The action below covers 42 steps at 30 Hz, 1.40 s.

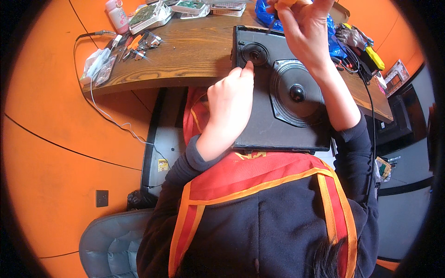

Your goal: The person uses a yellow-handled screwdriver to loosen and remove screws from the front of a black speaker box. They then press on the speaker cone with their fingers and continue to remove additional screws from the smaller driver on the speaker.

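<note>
Speaker box (259, 120) w/ left grip (230, 99) fingertip-pinching small cone (254, 53), right grip (303, 32) clenched on screwdriver (274, 19), pliers (134, 46) nearby

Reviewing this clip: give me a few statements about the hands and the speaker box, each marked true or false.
1. The left hand has a finger at the small round driver of the black speaker box. True.
2. The right hand is empty. False: it holds a tool with a yellow-orange handle, its dark shaft pointing toward the box.
3. The large speaker cone sits beside the small driver on the same face. True.
4. The box lies on the floor. False: it leans against the wooden table and the person's lap.
5. The walls are blue. False: they are orange.
</note>
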Available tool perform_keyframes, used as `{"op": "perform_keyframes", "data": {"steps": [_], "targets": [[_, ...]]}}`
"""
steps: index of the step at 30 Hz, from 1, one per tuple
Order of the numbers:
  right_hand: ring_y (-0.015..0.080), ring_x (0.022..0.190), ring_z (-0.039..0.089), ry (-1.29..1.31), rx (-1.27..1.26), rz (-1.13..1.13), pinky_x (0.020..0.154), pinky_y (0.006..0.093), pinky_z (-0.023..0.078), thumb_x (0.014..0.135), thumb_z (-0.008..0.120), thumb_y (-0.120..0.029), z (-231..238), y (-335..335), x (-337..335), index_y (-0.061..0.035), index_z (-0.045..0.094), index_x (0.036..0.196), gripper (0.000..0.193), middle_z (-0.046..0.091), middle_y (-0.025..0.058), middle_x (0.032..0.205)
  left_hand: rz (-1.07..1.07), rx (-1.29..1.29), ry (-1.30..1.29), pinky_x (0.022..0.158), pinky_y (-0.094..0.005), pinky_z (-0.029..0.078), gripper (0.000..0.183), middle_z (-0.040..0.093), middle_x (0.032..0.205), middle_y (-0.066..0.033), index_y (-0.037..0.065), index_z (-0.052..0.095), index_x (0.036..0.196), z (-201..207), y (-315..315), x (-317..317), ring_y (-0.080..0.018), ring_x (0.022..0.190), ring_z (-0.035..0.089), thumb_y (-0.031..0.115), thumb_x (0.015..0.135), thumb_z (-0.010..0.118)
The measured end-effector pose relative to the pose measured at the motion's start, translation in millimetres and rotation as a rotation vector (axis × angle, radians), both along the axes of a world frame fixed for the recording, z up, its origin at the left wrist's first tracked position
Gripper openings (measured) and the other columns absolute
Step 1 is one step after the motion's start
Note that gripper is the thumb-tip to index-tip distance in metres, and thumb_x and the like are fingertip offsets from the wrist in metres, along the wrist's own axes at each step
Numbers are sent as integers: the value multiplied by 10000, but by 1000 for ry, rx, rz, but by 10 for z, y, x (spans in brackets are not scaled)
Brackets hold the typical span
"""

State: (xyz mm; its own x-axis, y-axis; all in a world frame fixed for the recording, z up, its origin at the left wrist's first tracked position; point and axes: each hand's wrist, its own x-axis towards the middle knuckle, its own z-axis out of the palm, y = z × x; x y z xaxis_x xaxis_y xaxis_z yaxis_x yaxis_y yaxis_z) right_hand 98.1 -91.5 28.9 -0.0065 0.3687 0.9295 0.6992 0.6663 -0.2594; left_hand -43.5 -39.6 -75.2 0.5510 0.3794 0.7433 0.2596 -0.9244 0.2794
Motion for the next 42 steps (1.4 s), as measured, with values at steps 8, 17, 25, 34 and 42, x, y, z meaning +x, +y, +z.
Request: {"op": "perform_keyframes", "data": {"steps": [8,17,25,34,42], "targets": [[321,579,590,-402,-457,-680,521,351,447,786,685,-196,-174,52,-60,-2,608,826,213,567,181,633,3,-20,28,559,-389,497,187,595,763,-100,96,626,1026,1,-15,-11,-303,651,613,164,861,569],[359,622,604,-426,-581,-681,553,378,471,769,685,-197,-351,153,1,1,626,806,210,590,198,649,-11,90,-15,509,-375,501,166,576,719,-102,42,595,988,-9,6,-9,-273,593,624,112,873,498],[165,601,611,-270,-545,-596,588,280,470,784,689,-172,-128,-135,-137,14,628,867,213,626,120,674,-52,-93,-32,595,-409,492,196,621,811,-128,68,623,1008,27,-27,-24,-330,714,620,175,845,599],[86,666,592,170,-905,-270,676,244,463,786,672,-149,-322,-430,-330,12,673,852,174,656,62,717,-90,-47,-108,554,-390,510,207,626,773,-101,65,617,993,-11,-1,-29,-296,653,636,192,829,608],[78,539,416,458,-729,-186,550,254,373,898,527,-277,-178,-631,-225,-53,511,989,242,459,-6,633,-100,-101,-145,558,-402,496,167,614,767,-119,56,616,969,-10,-12,-15,-316,647,624,171,855,573]]}}
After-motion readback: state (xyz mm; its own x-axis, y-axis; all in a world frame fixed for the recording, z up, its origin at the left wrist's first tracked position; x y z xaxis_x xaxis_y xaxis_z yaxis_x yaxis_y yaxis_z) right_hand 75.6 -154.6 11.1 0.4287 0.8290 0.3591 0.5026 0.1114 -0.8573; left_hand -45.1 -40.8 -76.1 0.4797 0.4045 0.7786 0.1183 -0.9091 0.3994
